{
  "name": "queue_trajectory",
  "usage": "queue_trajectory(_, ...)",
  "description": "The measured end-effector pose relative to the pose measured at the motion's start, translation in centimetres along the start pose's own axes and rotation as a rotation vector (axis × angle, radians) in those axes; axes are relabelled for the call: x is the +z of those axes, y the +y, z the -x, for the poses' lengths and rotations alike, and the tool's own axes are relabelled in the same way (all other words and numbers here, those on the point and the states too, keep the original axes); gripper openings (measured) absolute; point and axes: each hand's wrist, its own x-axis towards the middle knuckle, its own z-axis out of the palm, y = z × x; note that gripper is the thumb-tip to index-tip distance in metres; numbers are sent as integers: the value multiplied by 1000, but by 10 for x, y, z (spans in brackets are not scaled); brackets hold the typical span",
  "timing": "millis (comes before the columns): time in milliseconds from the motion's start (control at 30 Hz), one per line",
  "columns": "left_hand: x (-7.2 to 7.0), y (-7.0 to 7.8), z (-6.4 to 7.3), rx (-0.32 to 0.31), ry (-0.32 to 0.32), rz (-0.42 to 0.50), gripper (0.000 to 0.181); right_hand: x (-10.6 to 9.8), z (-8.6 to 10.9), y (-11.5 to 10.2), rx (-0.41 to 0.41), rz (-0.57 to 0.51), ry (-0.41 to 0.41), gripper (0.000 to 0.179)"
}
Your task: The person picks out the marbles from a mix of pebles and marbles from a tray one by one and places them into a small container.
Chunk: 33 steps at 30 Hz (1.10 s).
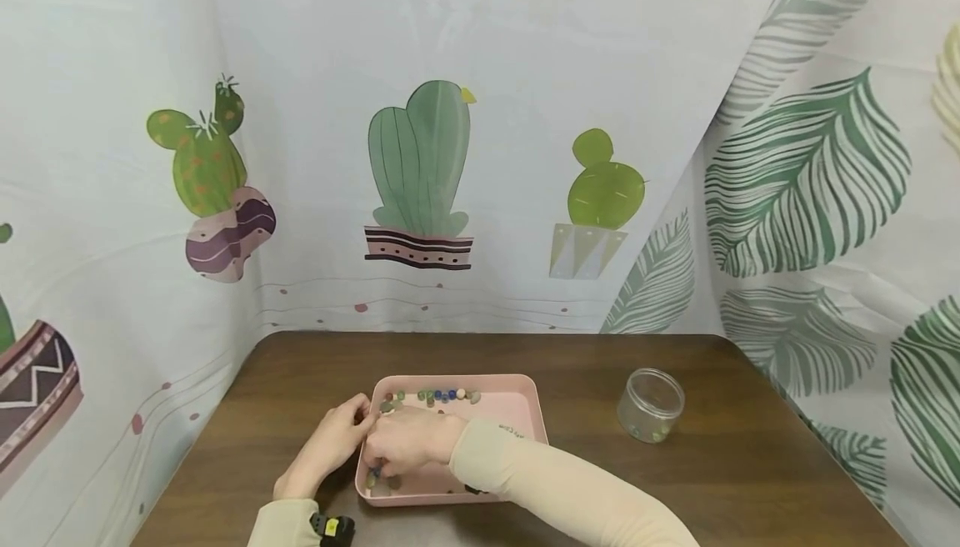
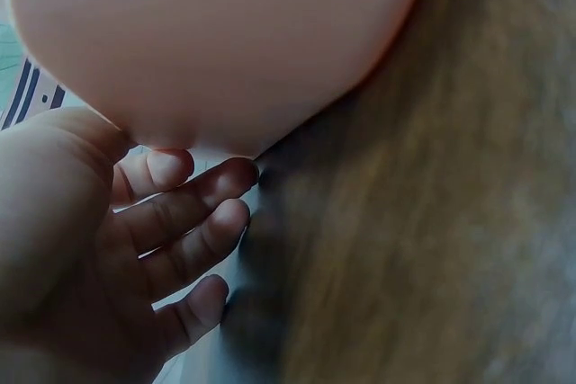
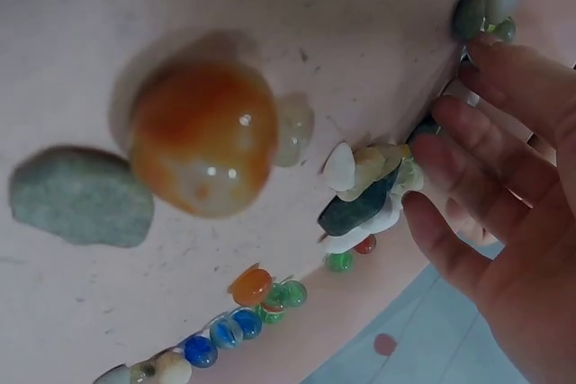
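At the left side of a pink tray (image 1: 510, 414), my left hand (image 1: 333, 439) pinches the rim. In the left wrist view its thumb tip is hidden behind the tray wall, while the fingers (image 2: 180, 213) rest below, at the outside. My right hand (image 1: 412, 440) reaches into the tray's left part. Its slightly bent, spread fingers (image 3: 477, 141) lie against a heap of pebbles (image 3: 355, 209) along the wall. Nearer the right wrist camera lie an orange-and-white stone (image 3: 205, 141) and a flat grey-green stone (image 3: 81, 197). Blue glass marbles (image 3: 201, 351) and green ones (image 3: 292, 293) line another side.
A round clear plastic jar (image 1: 651, 405) with a few marbles at its bottom stands right of the tray. Both stand on a dark brown wooden table (image 1: 585, 363). Behind it hangs a white cloth (image 1: 517, 72) printed with cacti and leaves.
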Motion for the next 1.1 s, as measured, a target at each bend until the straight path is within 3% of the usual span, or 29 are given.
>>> queue_trajectory(267, 2, 0, 0, -4, 4, -14, 19, -2, 8, 4, 44, -69, -21, 4)
queue_trajectory(467, 2, -1, 0, 13, 22, -38, 17, -17, 25, 13, 62, -113, 24, 5)
queue_trajectory(833, 4, -2, -2, -18, 20, -43, 15, -45, 72, 29, 50, -111, 137, 11)
queue_trajectory(1100, 2, -1, -2, -17, 15, -34, 16, -45, 116, 44, 122, -104, 161, 13)
